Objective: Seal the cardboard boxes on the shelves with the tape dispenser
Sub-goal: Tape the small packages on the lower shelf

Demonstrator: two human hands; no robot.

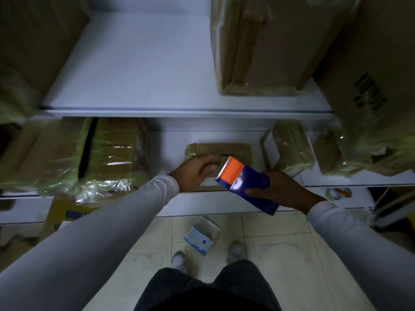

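Tape dispenser (pixel 243 184) sits gripped in your right hand (pixel 281 190), slanting, orange end up toward your left fingers (pixel 207 163), which curl on the small box (pixel 238 149).

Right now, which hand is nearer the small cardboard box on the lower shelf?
Left. The left hand rests on the small cardboard box, covering its near part. The right hand sits to the box's right and nearer the person, gripping the tape dispenser.
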